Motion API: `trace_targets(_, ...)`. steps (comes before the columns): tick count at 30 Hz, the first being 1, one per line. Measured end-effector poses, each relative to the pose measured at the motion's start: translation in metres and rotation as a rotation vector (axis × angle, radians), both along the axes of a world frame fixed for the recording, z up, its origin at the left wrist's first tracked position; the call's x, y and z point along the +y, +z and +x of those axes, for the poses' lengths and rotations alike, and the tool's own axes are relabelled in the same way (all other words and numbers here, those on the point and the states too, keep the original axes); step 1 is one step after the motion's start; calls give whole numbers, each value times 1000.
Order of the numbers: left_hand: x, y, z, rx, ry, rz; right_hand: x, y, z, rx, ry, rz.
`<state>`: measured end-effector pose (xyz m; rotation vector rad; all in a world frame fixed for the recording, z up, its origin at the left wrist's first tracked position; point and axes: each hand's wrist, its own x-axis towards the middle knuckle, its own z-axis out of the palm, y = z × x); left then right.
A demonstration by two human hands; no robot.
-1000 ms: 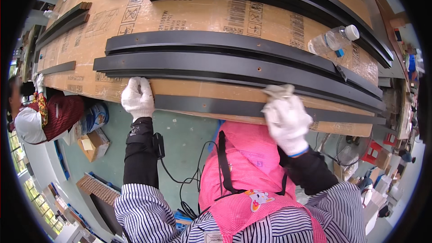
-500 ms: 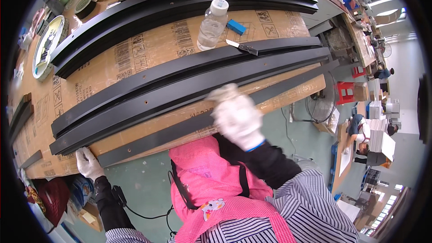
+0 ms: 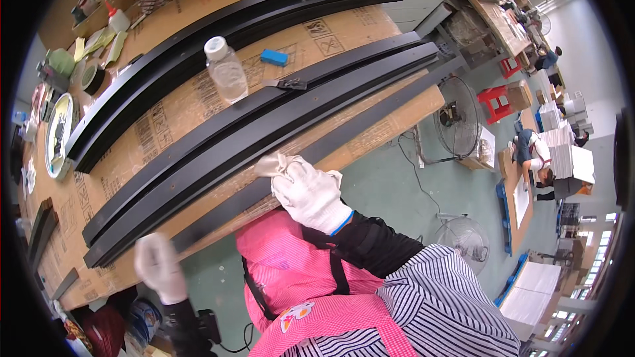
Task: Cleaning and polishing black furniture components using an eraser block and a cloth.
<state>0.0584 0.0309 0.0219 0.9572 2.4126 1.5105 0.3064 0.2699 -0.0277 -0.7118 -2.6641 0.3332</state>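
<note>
My right hand (image 3: 309, 193), in a white glove, is closed on a crumpled beige cloth (image 3: 268, 164). It rests over the middle of a thin dark grey strip (image 3: 367, 125) lying along the table's near edge. My gloved left hand (image 3: 159, 268) is beside the strip's left end, smeared by motion, so its fingers are unclear. Just beyond the strip lie long black bars (image 3: 258, 133), side by side. A utility knife (image 3: 288, 84) sits on the far bar of these.
A clear bottle with a white cap (image 3: 227, 76) and a blue block (image 3: 274, 57) stand behind the bars. More black bars (image 3: 264, 30) lie farther back. An oval dish (image 3: 59, 158) is at the left. A floor fan (image 3: 456, 114) stands off the table's right end.
My left hand has come away from the strip's left end and moved right. My right hand has shifted left and down in the picture; the cloth shows plainly now. The whole view has turned.
</note>
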Motion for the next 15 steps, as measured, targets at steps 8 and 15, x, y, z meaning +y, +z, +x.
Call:
trace_targets(8,177,-36,137,459,-385,-324,215,-1,181,-14,-865,-40)
trace_targets(15,154,-69,115,559,-417,-288,123,6,83,-4,-597,6)
